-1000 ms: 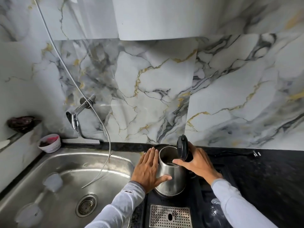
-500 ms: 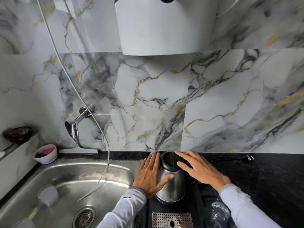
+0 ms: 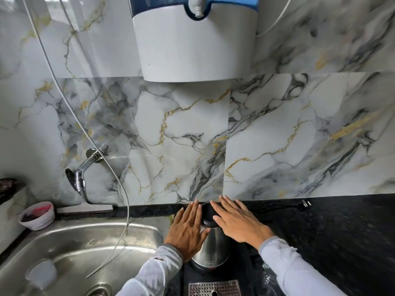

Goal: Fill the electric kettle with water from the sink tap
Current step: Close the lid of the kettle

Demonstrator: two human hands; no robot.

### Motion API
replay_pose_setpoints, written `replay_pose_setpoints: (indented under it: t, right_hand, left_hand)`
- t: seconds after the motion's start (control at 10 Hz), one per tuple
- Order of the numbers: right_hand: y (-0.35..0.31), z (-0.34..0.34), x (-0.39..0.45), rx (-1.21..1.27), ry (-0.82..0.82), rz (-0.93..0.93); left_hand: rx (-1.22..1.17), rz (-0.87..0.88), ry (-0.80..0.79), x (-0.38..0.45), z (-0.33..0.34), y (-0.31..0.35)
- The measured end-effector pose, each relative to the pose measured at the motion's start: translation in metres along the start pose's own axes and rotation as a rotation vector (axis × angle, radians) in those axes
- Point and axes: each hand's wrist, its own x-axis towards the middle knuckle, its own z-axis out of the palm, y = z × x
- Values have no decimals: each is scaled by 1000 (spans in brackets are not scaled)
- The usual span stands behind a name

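A steel electric kettle (image 3: 214, 245) with a black lid stands on the dark counter just right of the sink (image 3: 89, 238). My left hand (image 3: 188, 227) lies flat against the kettle's left side, thumb across its front. My right hand (image 3: 237, 221) rests flat on the lowered lid, fingers spread. The chrome tap (image 3: 82, 174) juts from the marble wall over the sink's back left, with no water running.
A white and blue water purifier (image 3: 192, 39) hangs on the wall above the kettle. A thin white tube (image 3: 126, 210) drops into the sink. A small bowl (image 3: 37, 214) sits at the sink's left. A perforated drip tray (image 3: 214, 288) and a glass (image 3: 269, 278) lie in front.
The kettle lid, held upright by my right hand a second ago, is now down with the hand flat on it. The view has tilted up, showing the purifier.
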Motion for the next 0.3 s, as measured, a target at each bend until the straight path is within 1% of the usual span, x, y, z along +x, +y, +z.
replay_pose_setpoints:
  t: [0.1,0.2,0.3]
  right_hand:
    - [-2,2,-2,-13,14,-2]
    - [-3,6,-4,28,54,9]
    - [-5,8,-11,28,133,-1]
  left_hand:
    - [-13,-15,-27,-3,3,3]
    - [-31,-41,-55,-2,0,4]
    - [-38,-59,-19,-10,-12,6]
